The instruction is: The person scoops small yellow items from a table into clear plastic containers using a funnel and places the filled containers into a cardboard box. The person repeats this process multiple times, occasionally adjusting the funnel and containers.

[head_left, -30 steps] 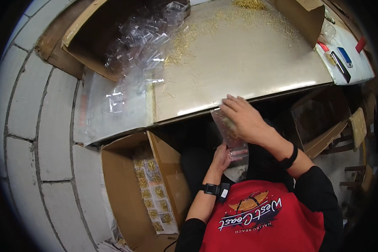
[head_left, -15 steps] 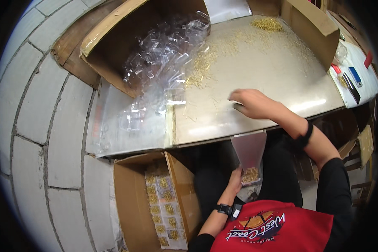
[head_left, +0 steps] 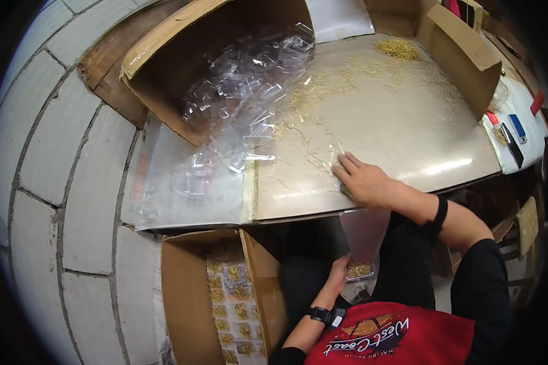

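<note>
My right hand (head_left: pixel 366 184) lies on the table near its front edge, fingers stretched out and touching a thin scatter of small gold pin-like pieces (head_left: pixel 319 161). Below the edge hangs a translucent plastic chute (head_left: pixel 364 234), narrowing downward. At its lower end my left hand (head_left: pixel 337 277) is closed on a small clear plastic box (head_left: pixel 360 278), its fingers partly hidden. Gold pieces (head_left: pixel 359 268) lie inside that box. A denser heap of the same gold pieces (head_left: pixel 397 49) rests at the far side of the table.
An open cardboard box (head_left: pixel 164 58) on its side spills clear plastic boxes (head_left: pixel 243 85) at the left. Below the table, another carton (head_left: pixel 265 286) holds rows of filled boxes (head_left: pixel 240 310). Cardboard (head_left: pixel 466 52) walls the right; a blue object (head_left: pixel 517 128) lies beyond. A block wall (head_left: pixel 39 121) stands left.
My right hand has come down onto the tabletop, and a trail of gold pieces now lies beside its fingers. My left hand stays at the chute's lower end with the box.
</note>
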